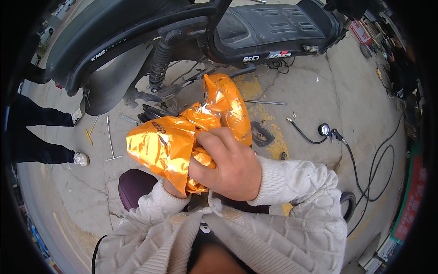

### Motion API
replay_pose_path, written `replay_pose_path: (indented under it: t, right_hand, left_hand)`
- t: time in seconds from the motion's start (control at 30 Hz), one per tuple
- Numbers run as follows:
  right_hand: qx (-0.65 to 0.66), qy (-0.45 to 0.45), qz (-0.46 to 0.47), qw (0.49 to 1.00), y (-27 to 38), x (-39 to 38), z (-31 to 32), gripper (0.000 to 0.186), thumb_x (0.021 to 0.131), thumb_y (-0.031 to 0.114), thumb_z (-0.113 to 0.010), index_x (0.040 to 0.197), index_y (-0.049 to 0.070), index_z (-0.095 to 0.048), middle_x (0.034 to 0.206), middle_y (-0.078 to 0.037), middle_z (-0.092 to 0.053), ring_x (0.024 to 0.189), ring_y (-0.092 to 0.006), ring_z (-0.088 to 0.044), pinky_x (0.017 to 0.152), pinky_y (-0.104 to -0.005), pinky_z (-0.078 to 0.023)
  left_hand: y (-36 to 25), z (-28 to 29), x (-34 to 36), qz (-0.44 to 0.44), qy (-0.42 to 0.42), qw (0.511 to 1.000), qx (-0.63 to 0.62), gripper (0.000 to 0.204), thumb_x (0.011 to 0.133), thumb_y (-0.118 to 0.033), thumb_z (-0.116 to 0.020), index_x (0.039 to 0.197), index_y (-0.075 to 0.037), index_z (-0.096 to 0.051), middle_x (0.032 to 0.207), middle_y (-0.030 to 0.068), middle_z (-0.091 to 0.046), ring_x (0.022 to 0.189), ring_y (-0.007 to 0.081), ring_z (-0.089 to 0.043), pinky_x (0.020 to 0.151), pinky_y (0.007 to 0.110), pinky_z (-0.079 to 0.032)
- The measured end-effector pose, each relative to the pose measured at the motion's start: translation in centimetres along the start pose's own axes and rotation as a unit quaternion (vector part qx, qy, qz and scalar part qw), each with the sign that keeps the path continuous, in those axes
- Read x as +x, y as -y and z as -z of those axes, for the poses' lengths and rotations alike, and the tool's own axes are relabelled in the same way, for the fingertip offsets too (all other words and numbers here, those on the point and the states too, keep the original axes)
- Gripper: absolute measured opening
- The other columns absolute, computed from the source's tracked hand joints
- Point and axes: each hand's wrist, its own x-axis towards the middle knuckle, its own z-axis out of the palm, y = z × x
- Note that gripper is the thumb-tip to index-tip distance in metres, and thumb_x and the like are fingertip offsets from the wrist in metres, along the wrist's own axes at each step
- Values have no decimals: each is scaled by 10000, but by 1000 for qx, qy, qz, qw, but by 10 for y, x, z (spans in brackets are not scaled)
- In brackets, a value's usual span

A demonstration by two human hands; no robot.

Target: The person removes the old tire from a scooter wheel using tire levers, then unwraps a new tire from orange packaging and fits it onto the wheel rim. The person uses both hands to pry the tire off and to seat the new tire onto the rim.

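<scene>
Orange foil [159,141] spreads ahead and left of your right hand [230,166], which grasps it; your left hand's hidden, grip unclear.

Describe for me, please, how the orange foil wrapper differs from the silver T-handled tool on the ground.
The orange foil wrapper is vivid and crinkled, while the silver T-handled tool is plain and straight-shafted. The wrapper is broad and bulky; the tool is long and thin. The wrapper is gripped by the right hand, whereas the tool lies untouched on the concrete.
</scene>
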Motion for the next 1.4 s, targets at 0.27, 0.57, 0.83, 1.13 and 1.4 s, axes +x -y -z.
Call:
replay_pose_path:
  t: [0.27, 0.57, 0.83, 1.13, 1.4]
  right_hand:
    - [218, 115, -109, 963, 9, -13, -47, 759, 701, 120, -747, 1354, 42, -368, 1162, -238, -405, 1109, -447, -459, 812, -452, -534]
    - [338, -20, -280, 899, -77, -54, 8, 274, 908, 61, -608, 1172, -10, -628, 1109, -119, -628, 971, -177, -635, 812, -297, -536]
    - [629, -31, -540, 558, -168, -151, -103, 433, 947, 170, -630, 1339, 33, -509, 1204, -113, -615, 1089, -172, -602, 868, -323, -532]
    - [733, 24, -519, 439, -185, -175, -170, 458, 938, 165, -649, 1349, 33, -497, 1240, -126, -608, 1086, -185, -617, 866, -335, -537]
    - [636, 58, -531, 557, -206, -204, -143, 465, 933, 163, -659, 1347, 29, -497, 1250, -131, -605, 1074, -192, -627, 863, -340, -540]
  left_hand:
    - [-34, 66, -3, 173, -69, 969, -166, 839, 815, -379, -752, 1476, -82, -330, 1450, 126, -439, 1305, 292, -478, 1102, 414, -396]
    - [-83, 107, 25, 401, 135, 903, -78, 851, 744, -105, -751, 1471, -28, -316, 1323, 155, -541, 1184, 291, -580, 1027, 407, -470]
    - [-70, 85, 38, 492, 1, 868, 70, 825, 804, -18, -675, 1487, -85, -216, 1319, 171, -530, 1124, 280, -625, 938, 393, -546]
    - [102, 74, 77, 336, -70, 929, 138, 709, 831, -18, -675, 1409, -45, -267, 1228, 179, -553, 1032, 280, -643, 848, 414, -566]
    - [162, 34, 121, 189, 30, 956, 221, 390, 875, -68, -671, 1234, -18, -529, 1148, 102, -635, 970, 205, -656, 817, 350, -546]
